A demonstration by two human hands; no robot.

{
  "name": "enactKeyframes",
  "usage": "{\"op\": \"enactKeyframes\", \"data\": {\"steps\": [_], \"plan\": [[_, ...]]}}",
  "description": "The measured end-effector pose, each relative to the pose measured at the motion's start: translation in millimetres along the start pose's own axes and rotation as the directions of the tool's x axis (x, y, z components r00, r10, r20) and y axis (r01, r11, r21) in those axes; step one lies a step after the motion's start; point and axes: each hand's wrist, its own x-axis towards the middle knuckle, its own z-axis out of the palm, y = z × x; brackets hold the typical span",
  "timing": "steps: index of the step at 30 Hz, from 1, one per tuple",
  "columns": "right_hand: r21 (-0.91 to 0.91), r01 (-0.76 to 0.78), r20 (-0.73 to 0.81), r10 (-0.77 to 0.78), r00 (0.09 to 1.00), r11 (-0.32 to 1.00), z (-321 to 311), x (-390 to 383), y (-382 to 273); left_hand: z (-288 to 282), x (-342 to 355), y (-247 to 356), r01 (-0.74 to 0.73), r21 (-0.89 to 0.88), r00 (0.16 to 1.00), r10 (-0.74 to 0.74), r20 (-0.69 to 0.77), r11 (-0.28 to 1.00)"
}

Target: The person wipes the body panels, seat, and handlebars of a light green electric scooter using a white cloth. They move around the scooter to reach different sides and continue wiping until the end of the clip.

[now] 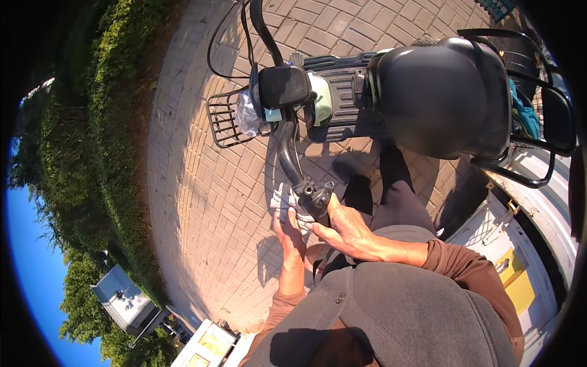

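A black electric scooter stands side-on, its handlebar [287, 147] reaching toward me, with switches [321, 197] near the grip end. A crumpled white cloth [282, 197] lies against the underside and left of that end. My left hand [290, 235] is closed on the cloth from the left. My right hand [345, 226] is closed round the grip end, its thumb reaching over toward the cloth; the palm side of both hands is hidden.
Black seat [428, 92], ribbed footboard [342, 85] and front basket [217, 122] holding a plastic bag. My legs [394, 202] stand beside the scooter on brick paving [208, 202]. A hedge [122, 153] runs along the left; white metal panels [538, 177] are at the right.
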Motion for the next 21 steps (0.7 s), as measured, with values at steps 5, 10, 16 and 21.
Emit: {"op": "enactKeyframes", "data": {"steps": [5,10,16,21], "plan": [[-0.047,0.033,0.406,-0.011,0.914,0.998,-52,13,-3,19,3,7,0.158,-0.093,0.986,-0.162,-0.041,0.983],[-0.03,0.048,0.652,-0.016,0.758,0.998,-124,52,7,27,4,-7,0.225,-0.119,0.97,-0.233,-0.067,0.967],[-0.053,0.023,0.249,-0.009,0.969,0.998,-226,178,36,40,-5,-14,0.188,-0.311,0.96,-0.241,-0.141,0.932],[-0.279,0.319,0.133,-0.292,0.947,0.906,-247,315,32,61,-17,10,0.163,-0.318,0.942,-0.243,-0.231,0.934]]}}
